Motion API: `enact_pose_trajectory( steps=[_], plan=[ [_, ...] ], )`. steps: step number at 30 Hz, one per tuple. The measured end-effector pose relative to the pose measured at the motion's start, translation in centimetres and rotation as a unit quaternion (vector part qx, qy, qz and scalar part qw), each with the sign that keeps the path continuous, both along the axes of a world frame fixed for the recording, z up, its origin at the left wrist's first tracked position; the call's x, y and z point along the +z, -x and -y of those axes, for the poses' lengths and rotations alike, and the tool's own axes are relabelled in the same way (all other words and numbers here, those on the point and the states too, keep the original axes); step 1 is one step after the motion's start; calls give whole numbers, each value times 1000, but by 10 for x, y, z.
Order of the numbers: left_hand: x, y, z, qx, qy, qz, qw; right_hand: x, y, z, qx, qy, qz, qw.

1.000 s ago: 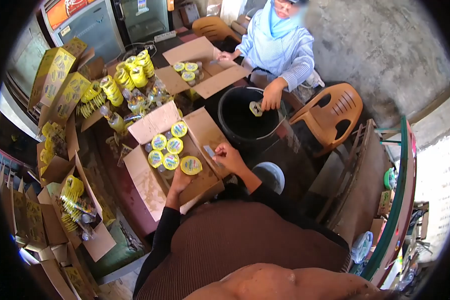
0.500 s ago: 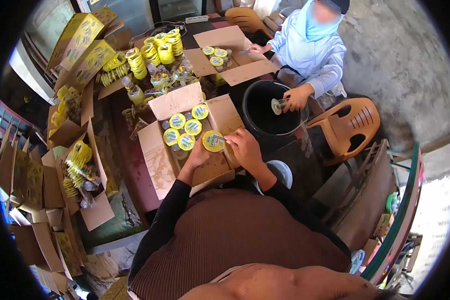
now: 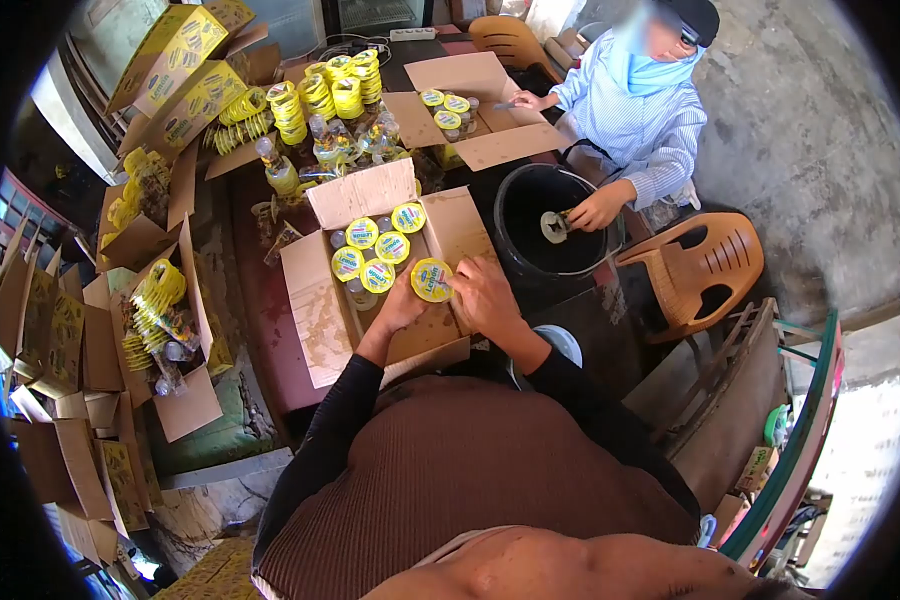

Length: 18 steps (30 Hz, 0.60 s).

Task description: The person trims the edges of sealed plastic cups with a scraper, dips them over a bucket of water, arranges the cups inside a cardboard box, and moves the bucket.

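My left hand (image 3: 402, 305) is wrapped round a cup with a yellow printed lid (image 3: 431, 280), held above the open cardboard box (image 3: 322, 330). At the lid's right edge, the fingers of my right hand (image 3: 483, 295) are pinched together; what they hold, if anything, is hidden. Inside the box, several lidded cups (image 3: 378, 275) stand upright in its upper left part, and brown cardboard shows in the lower part.
A co-worker's hand (image 3: 598, 207) holds a clear cup over a black bucket (image 3: 510, 240). Another open box (image 3: 510, 147) holds lidded cups. Stacks of yellow lids (image 3: 288, 112) stand at the back; an orange chair (image 3: 705, 275) is at the right.
The lidded cup has turned slightly in my hands, and the thin tool seen at my right fingers no longer shows. The co-worker's cup has tilted, and the whole view has shifted a little.
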<state>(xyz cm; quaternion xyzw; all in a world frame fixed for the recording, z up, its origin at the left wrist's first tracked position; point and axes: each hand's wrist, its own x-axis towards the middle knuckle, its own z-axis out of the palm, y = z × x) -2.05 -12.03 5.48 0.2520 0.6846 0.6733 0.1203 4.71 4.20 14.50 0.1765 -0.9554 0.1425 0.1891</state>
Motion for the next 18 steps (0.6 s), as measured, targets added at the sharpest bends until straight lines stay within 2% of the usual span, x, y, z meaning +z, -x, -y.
enact_pose_trajectory(
  steps=[4, 7, 9, 11, 14, 18],
  plan=[
    [0, -7, -4, 12, 22, -15, 1000, 7, -1, -8, 11, 10, 22, 1000],
    [-12, -11, -13, 59, 12, -14, 998, 16, 1, -10, -24, 62, 64, 996],
    [-13, -15, -20, 79, 10, -21, 997, 13, 2, -4, -100, 137, 77, 982],
    [-15, -18, -26, 126, 2, -51, 991, 7, 3, 2, -111, 118, 69, 984],
    [-22, -16, -30, 115, 33, -70, 990, 2, 5, 9, -123, 98, 71, 985],
    [-30, -17, -38, 149, -9, -40, 988, 4, 7, 12, -131, 53, 102, 985]
  ],
)
